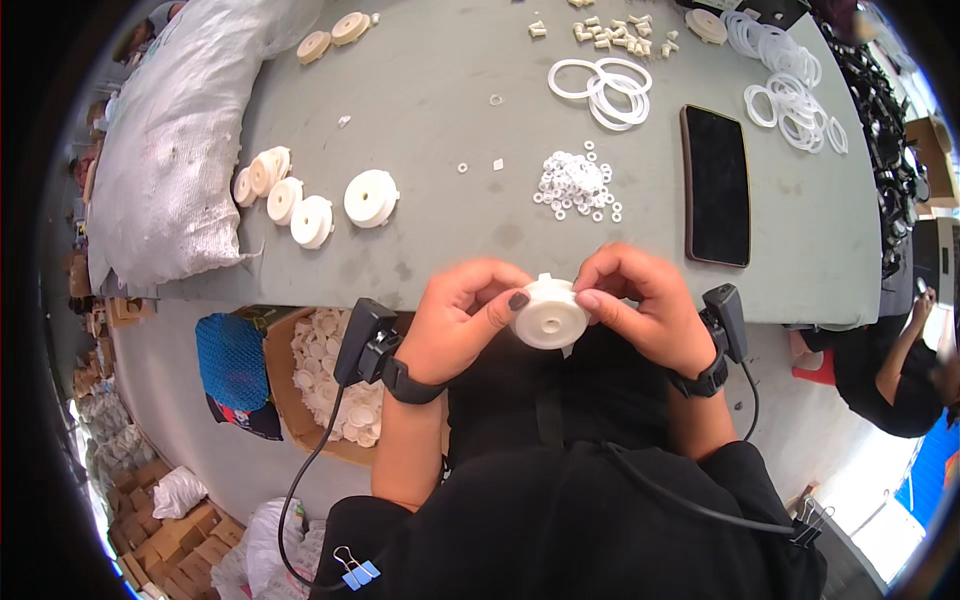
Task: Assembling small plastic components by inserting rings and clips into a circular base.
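Note:
Between my two hands, just off the table's front edge, is a round cream plastic cap (550,326) with small tabs on its rim and a hole in its middle. My left hand (462,318) pinches its left side between thumb and fingers. On the opposite side, my right hand (645,308) grips the rim with thumb and forefinger. Beyond the hands lies a pile of small white washers (574,184). A similar cream cap (371,198) rests on the table to the left, near several more caps (312,221).
A dark phone (716,186) lies right of the washers. Large white rings (619,95) and small cream fittings (625,37) sit farther back, with more rings (797,110) at far right. A white woven sack (170,140) covers the table's left end. Below stands a carton (290,400) of white parts.

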The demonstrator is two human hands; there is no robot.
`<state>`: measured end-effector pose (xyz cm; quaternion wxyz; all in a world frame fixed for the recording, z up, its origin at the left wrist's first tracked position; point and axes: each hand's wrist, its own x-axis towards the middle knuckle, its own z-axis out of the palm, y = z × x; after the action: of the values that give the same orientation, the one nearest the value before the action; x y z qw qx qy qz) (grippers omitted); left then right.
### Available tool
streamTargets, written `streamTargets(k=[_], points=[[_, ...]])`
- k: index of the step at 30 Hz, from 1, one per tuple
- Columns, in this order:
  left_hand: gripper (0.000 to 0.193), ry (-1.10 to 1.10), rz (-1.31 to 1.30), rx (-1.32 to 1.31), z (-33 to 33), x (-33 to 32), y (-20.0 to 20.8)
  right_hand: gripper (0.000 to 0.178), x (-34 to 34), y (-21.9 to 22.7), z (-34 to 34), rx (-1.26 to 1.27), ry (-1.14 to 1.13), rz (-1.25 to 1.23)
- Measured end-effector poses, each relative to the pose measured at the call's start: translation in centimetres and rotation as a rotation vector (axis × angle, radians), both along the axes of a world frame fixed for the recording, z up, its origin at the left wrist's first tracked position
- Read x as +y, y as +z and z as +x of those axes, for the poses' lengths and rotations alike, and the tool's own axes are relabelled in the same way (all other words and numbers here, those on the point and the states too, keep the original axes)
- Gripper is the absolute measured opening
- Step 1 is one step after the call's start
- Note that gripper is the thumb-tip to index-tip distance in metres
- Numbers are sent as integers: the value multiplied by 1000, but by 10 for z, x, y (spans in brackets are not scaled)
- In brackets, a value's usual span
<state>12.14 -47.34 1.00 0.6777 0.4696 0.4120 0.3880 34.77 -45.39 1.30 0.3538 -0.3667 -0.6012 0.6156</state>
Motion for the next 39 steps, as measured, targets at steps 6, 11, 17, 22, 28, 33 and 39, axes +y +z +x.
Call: streamTargets(k=[6,11,17,22,28,33,39], points=[[23,-106,-68,146,9,12,7,14,0,-12,5,-276,-50,240],[21,-86,-216,216,18,28,6,11,6,-19,6,-244,-175,207],[19,-121,-206,258,12,44,-9,10,9,-23,4,-198,-254,177],[17,-49,-167,301,12,39,-9,14,10,-26,2,-171,-264,166],[14,-113,-62,416,15,44,-8,18,10,-27,2,-218,-302,190],[20,-32,-50,415,19,39,-5,21,9,-26,-2,-254,-306,195],[26,44,-116,366,21,35,-7,18,7,-27,-2,-208,-361,197]])
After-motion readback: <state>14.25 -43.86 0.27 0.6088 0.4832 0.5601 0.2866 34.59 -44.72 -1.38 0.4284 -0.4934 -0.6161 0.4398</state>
